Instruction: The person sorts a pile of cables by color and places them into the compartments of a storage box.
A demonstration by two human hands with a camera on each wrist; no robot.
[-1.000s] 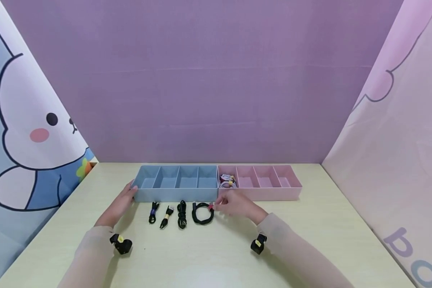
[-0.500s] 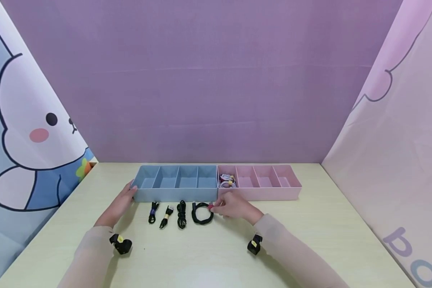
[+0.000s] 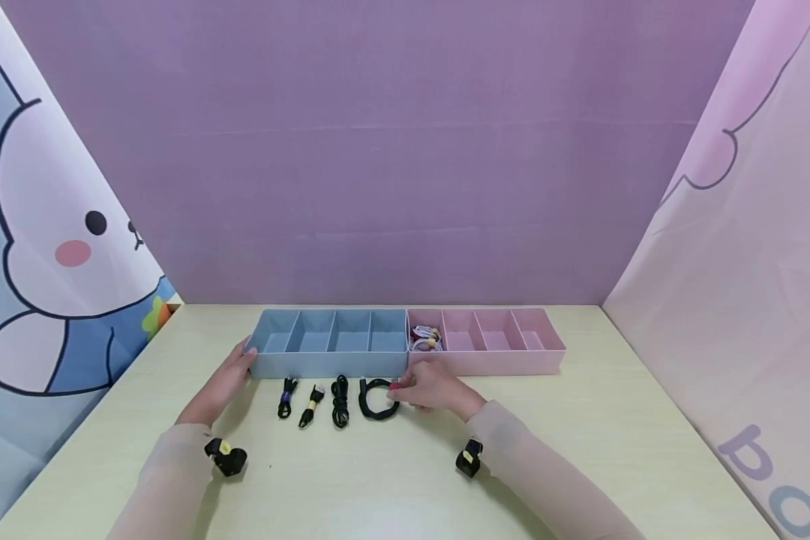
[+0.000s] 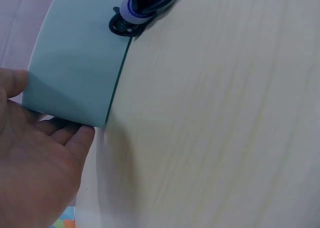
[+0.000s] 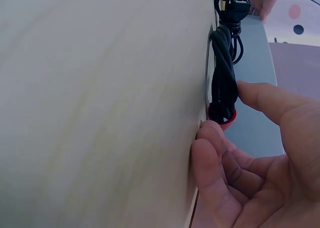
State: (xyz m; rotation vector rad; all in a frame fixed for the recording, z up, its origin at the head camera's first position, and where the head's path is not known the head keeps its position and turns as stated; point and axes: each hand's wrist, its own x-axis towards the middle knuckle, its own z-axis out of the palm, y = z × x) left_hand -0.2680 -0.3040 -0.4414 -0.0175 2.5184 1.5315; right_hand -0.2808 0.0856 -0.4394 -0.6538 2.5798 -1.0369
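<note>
A blue divided storage box (image 3: 329, 366) stands at the table's back, end to end with a pink divided box (image 3: 489, 364). My left hand (image 3: 229, 375) rests against the blue box's left end, its thumb at the rim in the left wrist view. Before the boxes lies a row of black cables: one with a purple tie (image 3: 285, 397), one with a yellow tie (image 3: 312, 407), a bundled one (image 3: 340, 402), and a coiled one (image 3: 371, 412) with a red tie (image 5: 229, 122). My right hand (image 3: 437, 388) touches this coil near its red tie, thumb and fingertips apart.
Several pale, tied cables (image 3: 426, 339) lie in the pink box's leftmost compartment. A purple backdrop (image 3: 405, 187) rises behind the table (image 3: 351, 487), with printed cloth panels (image 3: 729, 315) at both sides.
My right hand has slid a little left, from beside the red tie to over it. The left hand, boxes and cables have stayed put.
</note>
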